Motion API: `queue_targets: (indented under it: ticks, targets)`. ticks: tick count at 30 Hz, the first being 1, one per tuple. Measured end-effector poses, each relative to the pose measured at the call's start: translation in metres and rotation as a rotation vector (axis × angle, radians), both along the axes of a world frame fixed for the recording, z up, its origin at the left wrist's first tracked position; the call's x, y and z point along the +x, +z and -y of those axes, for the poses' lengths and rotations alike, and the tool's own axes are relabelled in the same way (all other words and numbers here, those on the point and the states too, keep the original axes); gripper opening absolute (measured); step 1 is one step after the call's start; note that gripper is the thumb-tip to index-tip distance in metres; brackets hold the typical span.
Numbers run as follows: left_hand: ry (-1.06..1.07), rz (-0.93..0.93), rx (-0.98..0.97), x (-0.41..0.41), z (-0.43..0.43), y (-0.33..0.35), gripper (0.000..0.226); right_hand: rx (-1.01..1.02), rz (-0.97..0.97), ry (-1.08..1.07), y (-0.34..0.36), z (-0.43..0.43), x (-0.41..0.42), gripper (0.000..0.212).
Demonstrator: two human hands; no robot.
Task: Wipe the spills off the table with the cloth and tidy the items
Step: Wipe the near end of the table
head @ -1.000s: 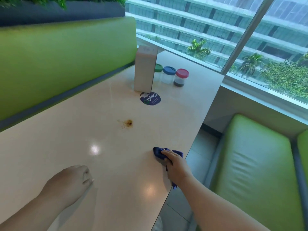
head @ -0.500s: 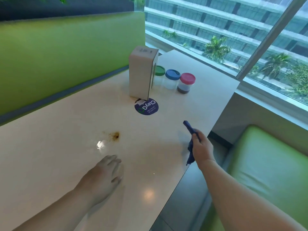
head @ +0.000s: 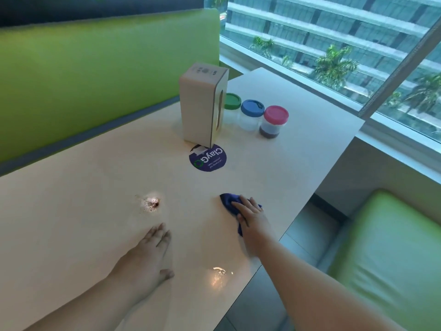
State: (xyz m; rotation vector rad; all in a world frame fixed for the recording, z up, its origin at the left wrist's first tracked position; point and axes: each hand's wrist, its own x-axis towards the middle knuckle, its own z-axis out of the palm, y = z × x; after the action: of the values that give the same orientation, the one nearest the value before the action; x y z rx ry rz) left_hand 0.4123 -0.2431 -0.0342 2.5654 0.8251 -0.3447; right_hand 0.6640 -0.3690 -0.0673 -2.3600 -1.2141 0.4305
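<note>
A small brown spill [head: 152, 203] marks the cream table [head: 71, 211] left of centre. My right hand [head: 250, 217] presses a crumpled blue cloth [head: 228, 201] flat on the table, about a hand's width right of the spill, fingers stretched over it. My left hand [head: 150, 252] rests flat on the table below the spill, fingers straight, holding nothing. At the far end stand a white tissue box [head: 202, 103] and three jars with green [head: 232, 102], blue [head: 251, 111] and pink [head: 274, 120] lids.
A round purple sticker [head: 210, 158] lies in front of the tissue box. Green benches [head: 95, 75] run along the left and lower right [head: 393, 247]. The table's right edge drops to the floor; a window fills the far right.
My right hand brought the cloth down from the table's right edge onto the surface, nearer the spill. My left hand slid forward and flattened.
</note>
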Motion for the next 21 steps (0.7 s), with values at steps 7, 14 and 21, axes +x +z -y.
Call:
queue_targets:
  ticks: [7,14,21]
  targets:
    - [-0.008,-0.048,-0.008,0.004,0.001,0.002,0.087,-0.147,-0.081,0.267,0.011,-0.041,-0.002,0.038]
    - [-0.037,-0.084,0.02,0.004,0.002,0.003,0.087,-0.138,-0.312,0.108,0.067,-0.043,0.0,0.03]
    - [0.006,-0.008,-0.006,0.002,0.001,0.001,0.087,-0.276,-0.013,0.405,0.021,-0.013,-0.033,0.045]
